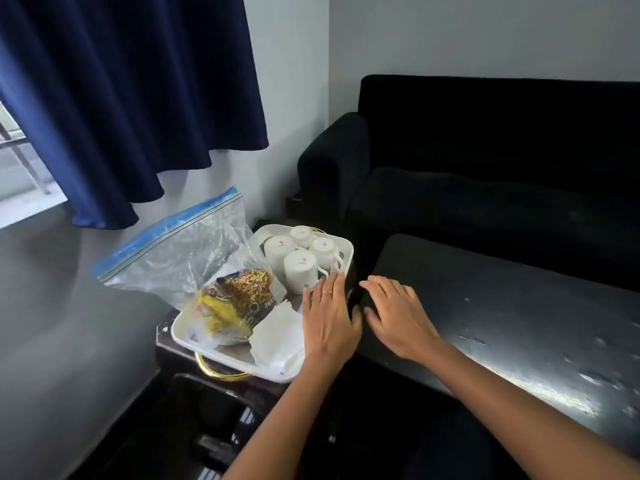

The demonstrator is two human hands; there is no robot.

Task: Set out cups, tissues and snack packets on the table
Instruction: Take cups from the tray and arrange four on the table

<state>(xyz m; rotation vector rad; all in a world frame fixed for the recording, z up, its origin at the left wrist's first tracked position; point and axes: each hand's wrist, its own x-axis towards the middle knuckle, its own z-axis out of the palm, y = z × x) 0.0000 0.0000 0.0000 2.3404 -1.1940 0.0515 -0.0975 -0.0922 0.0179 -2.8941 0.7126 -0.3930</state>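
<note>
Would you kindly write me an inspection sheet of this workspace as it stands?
Surface: dark glossy table, scuffed, nothing set out on it.
Job's things: four upturned white cups, folded tissues and a snack packet in a zip bag, all on the white tray.
Clutter: nothing seen.
Hands: left hand open over the tray's right edge; right hand open over the table's edge.
Cables: nothing seen.
Surroundings: black sofa, blue curtain.

We see the tray [180, 336] on a side table [162, 344] left of the coffee table [502, 306], four upturned cups [300, 268] at its far end, a zip bag [180, 251] of snack packets [235, 303] and tissues [277, 332] nearer, sofa [485, 168] behind.
</note>
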